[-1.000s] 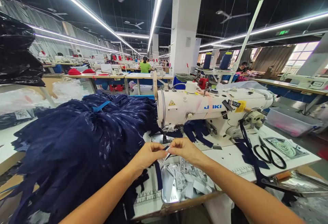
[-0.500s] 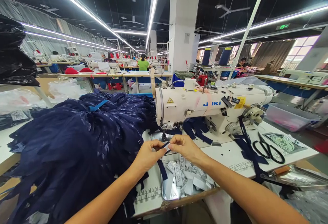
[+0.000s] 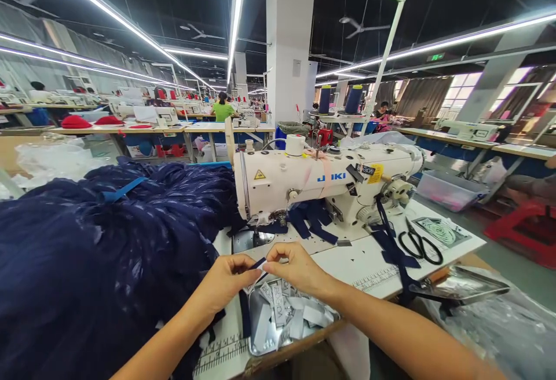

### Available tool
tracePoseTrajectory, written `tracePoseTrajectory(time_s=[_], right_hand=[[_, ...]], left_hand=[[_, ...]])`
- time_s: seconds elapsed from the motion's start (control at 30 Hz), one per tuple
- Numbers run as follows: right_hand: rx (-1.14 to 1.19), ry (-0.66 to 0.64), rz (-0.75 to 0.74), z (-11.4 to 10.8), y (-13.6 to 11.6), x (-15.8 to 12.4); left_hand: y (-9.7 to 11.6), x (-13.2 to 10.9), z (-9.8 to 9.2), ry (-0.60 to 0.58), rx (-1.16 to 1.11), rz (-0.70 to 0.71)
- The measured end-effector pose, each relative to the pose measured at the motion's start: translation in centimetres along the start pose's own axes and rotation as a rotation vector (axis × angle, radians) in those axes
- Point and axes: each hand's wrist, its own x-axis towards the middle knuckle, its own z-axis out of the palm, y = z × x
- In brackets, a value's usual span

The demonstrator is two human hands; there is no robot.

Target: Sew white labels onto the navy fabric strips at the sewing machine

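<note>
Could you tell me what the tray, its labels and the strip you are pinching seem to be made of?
The tray looks like bare shiny metal: it reflects light. The labels seem white fabric tape, matte and curling. The strip, pinched between left hand and right hand, looks like limp matte navy cloth.

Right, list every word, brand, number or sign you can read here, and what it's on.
"JUKI": blue letters on the white sewing machine.
Warning triangle sticker on it: symbol only.
Yellow tag on it: too small.
Woven labels in the metal tray: lettering blurred.
Ruler scale on the table edge: digits unreadable.
Green ceiling sign: too small.
Navy strip pinched by left hand and right hand: nothing legible.
</note>
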Motion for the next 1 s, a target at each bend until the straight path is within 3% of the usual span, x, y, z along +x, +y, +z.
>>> tracePoseTrajectory(time_s=[0.23, 0.3, 0.37, 0.43, 0.5, 0.57, 0.67, 0.8, 1.0], right_hand=[[-0.049, -0.036, -0.061, -0.6, 1.1, 0.2], [-0.185, -0.062, -0.115, -2.3, 1.8, 0.8], [-0.487, -0.018, -0.178, -4.7, 2.7, 1.8], [-0.934, 0.099, -0.252, -7.2, 3.8, 2.8], [-1.228, 0.086, -0.337, -9.1, 4.9, 3.7], [-1.372, 0.039, -0.428, -10.1, 5.9, 4.3], [-1.452, -0.005, -0.558, -10.4, 6.8, 4.8], [-1.465, -0.037, -0.703, -10.3, 7.1, 5.3], [-1.362, 0.280, -0.667, -8.0, 4.9, 3.3]], left_hand=[[0.2, 0.3, 0.3, 0.000, 0.059, 0.069], [0.2, 0.5, -0.3, -0.029, 0.075, 0.039], [0.2, 0.9, -1.0, -0.027, 0.197, 0.072], [0.2, 1.7, -1.5, 0.064, 0.475, 0.241], [0.0, 3.0, -1.5, 0.201, 0.839, 0.524], [-0.6, 4.6, -0.8, 0.250, 1.170, 0.821], [-1.9, 6.7, 0.6, 0.131, 1.462, 1.080], [-3.8, 7.4, 1.1, 0.052, 1.551, 1.112], [-5.1, 5.8, -0.1, 0.039, 1.616, 1.164]])
